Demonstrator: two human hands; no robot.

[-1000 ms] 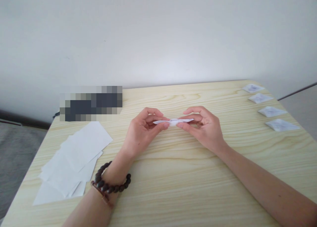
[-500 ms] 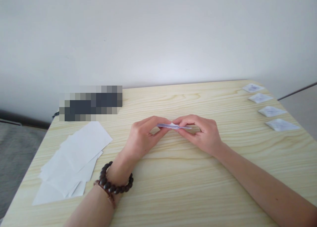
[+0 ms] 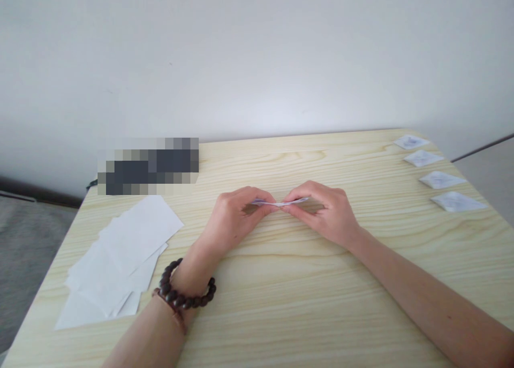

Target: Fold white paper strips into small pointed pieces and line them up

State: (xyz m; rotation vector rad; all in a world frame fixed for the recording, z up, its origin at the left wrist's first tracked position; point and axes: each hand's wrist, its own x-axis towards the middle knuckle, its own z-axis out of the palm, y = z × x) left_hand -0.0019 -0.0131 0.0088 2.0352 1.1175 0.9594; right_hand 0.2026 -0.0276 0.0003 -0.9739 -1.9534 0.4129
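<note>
A small folded paper point(image 3: 297, 201) is held nearly edge-on above the middle of the table. My left hand point(image 3: 236, 215), with dark beads at its wrist, pinches it between thumb and fingers from the left. From the right, my right hand point(image 3: 327, 212) pinches it the same way, and the fingertips of both hands almost meet at its centre. Its far face is hidden behind my fingers. Several white paper sheets point(image 3: 120, 250) lie in an overlapping pile to the left of my left hand.
Along the right edge of the wooden table point(image 3: 305, 314) several diamond-shaped folded papers point(image 3: 458, 201) stand in a row. A dark blurred-out object point(image 3: 156, 167) lies at the back left. Behind the table rises a white wall point(image 3: 257, 57).
The right end of the folded paper has tipped up, and my right hand has risen slightly. My right fingers have shifted a little toward the paper's centre. The left hand stays nearly in place.
</note>
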